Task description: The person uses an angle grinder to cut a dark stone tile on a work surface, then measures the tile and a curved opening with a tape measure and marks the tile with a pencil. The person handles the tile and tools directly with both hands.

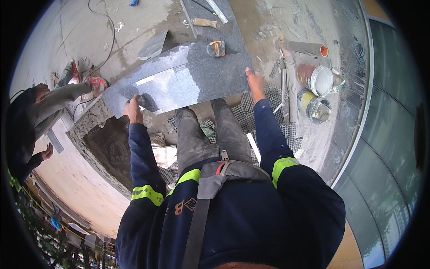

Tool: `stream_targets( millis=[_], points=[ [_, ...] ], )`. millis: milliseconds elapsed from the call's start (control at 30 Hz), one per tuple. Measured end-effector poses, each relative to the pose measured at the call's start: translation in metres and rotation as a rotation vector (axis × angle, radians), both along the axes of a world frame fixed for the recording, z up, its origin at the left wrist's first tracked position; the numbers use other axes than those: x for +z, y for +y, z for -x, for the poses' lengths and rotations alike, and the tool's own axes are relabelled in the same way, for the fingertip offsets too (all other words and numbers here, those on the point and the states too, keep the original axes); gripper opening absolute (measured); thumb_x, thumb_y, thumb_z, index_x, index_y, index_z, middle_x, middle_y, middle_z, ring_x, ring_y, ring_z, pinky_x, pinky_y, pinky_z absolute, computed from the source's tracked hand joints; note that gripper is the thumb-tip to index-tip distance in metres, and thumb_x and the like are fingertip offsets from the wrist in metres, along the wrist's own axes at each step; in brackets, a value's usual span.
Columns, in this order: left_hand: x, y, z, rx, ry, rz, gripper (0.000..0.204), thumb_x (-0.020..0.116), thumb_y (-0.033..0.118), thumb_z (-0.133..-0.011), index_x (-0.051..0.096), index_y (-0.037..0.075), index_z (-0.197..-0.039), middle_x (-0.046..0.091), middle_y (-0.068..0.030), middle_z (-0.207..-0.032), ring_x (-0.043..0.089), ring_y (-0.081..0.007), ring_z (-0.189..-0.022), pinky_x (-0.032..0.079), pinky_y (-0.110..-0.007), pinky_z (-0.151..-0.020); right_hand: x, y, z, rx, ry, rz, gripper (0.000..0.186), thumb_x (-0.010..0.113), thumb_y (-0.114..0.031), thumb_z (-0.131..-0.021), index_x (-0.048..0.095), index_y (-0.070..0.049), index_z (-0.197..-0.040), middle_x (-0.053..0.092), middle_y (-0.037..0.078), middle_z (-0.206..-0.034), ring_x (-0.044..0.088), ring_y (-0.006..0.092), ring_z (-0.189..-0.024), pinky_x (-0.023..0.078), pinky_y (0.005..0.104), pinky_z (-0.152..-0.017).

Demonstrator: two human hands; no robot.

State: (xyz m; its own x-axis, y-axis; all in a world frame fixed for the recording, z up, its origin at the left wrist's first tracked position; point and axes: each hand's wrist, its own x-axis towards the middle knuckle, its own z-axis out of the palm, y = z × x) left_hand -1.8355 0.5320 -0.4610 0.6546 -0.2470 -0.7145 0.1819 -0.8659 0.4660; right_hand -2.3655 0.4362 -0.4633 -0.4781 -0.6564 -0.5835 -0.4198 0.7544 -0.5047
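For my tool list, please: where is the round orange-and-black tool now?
In the head view's upper middle, the tool lies on the grey slabs, between the wooden handle and the right hand.

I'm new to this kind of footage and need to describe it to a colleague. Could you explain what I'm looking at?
There is no machine here: this is one fisheye picture from a camera on a person's head, looking down, so straight edges bend near the rim. The dark blue sleeves are the wearer's own. Their bare hands, left and right, appear to grip a grey slab near its two ends. Beyond it lie a round orange-and-black tool and a wooden-handled tool. Two buckets stand or lie to the right; another person is at the left.
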Motion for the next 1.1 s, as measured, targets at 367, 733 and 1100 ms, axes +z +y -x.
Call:
stream_targets(
  millis=[367, 733, 1100],
  points=[
    [0.059, -0.176, 0.292, -1.265, -0.469, 0.558, 0.086, 0.092, 0.036, -0.075, 0.054, 0.031, -0.151, 0.037, -0.0258, -0.162, 0.044, -0.0498, -0.142, 0.048, -0.057, -0.11, -0.002, -0.048, -0.001, 0.066, -0.25, 0.012, 0.071, 0.068, -0.045, -0.102, 0.059, 0.014, -0.139, 0.063, 0.031, -0.142, 0.06, 0.0408, -0.135, 0.045, 0.0448, -0.112],
    [0.102, -0.159, 0.18, -0.433, -0.223, 0.812, 0.037, 0.074, 0.012, -0.079, 0.05, 0.005, -0.104, 0.05, -0.0174, -0.111, 0.051, -0.0316, -0.103, 0.047, -0.041, -0.09, -0.002, -0.075, -0.006, 0.351, 0.08, 0.023, 0.093, 0.071, -0.057, -0.096, 0.046, 0.016, -0.148, 0.054, 0.036, -0.15, 0.051, 0.0459, -0.143, 0.039, 0.0452, -0.12],
    [0.026, 0.105, 0.058, 0.11, 0.562, 0.163, 0.054, 0.071, 0.013, -0.088, 0.055, -0.002, -0.138, 0.069, -0.0083, -0.113, 0.068, -0.0237, -0.1, 0.055, -0.034, -0.09, 0.022, -0.098, -0.018, 0.38, 0.115, -0.038, 0.103, 0.083, -0.059, -0.08, 0.051, 0.008, -0.15, 0.054, 0.034, -0.151, 0.052, 0.0435, -0.143, 0.041, 0.0441, -0.118]
  ],
)
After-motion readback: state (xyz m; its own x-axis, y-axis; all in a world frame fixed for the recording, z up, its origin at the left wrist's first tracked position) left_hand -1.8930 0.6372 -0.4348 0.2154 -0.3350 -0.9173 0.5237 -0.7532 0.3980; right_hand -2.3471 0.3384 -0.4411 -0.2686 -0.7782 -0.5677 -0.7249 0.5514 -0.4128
